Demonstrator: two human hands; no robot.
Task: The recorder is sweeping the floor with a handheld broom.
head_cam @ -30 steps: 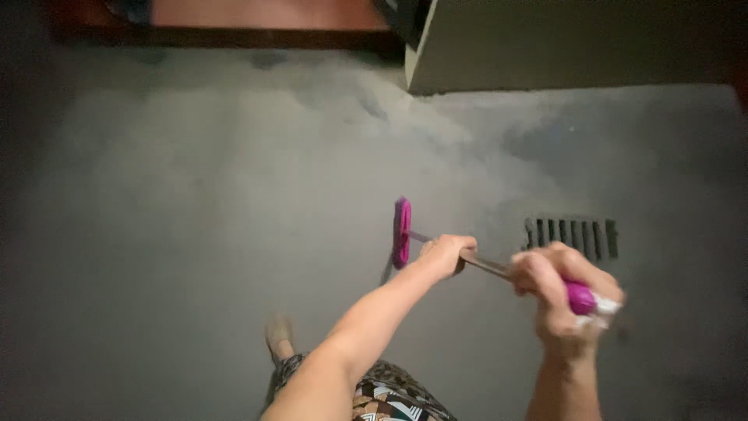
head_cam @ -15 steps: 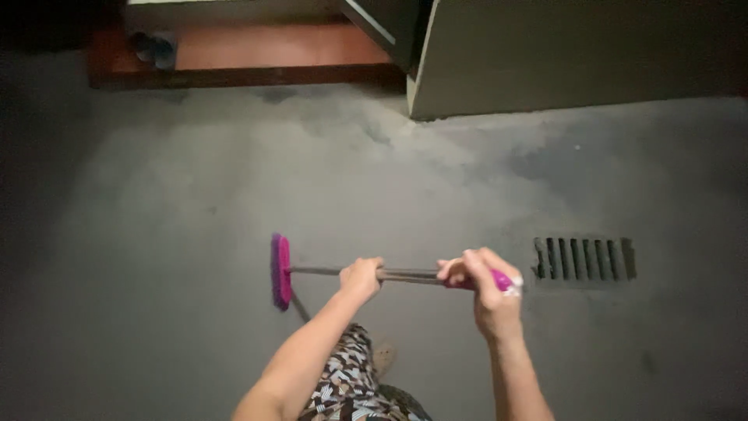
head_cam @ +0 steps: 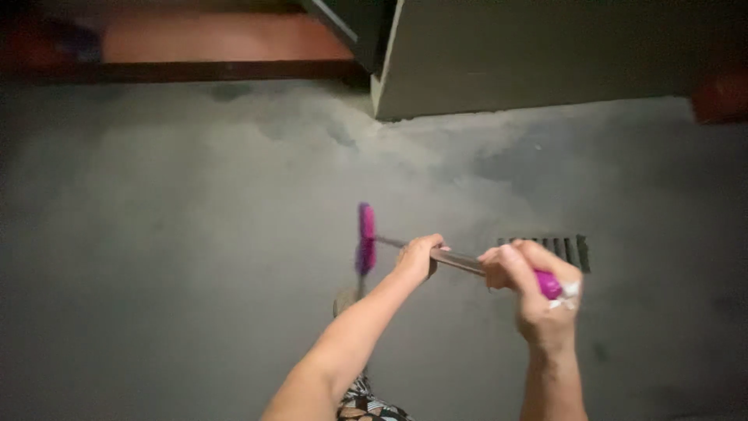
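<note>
**A:** ok so going left to right, what have you got in your hands?

**B:** Far left of the action is the magenta broom head (head_cam: 365, 238), standing edge-on over the grey concrete floor (head_cam: 171, 234), a bit blurred. Whether the bristles actually touch the floor, can't tell.

**A:** and the grip?

**B:** Your left hand (head_cam: 418, 258) is wrapped tight around the metal handle (head_cam: 460, 261) just behind the head, fingers curled fully closed, nothing loose. The bare shaft shows between your two hands, running slightly downhill to the right. Your right hand (head_cam: 534, 300) is fisted around the magenta grip (head_cam: 548, 284) at the top end of the handle, also fully closed, knuckles up.

**A:** anything around it?

**B:** A slotted floor drain (head_cam: 565, 248) sits just behind your right hand, partly hidden by it. Up top there's a reddish step (head_cam: 226, 39) on the left and a grey wall corner (head_cam: 545, 54) to the right.
</note>
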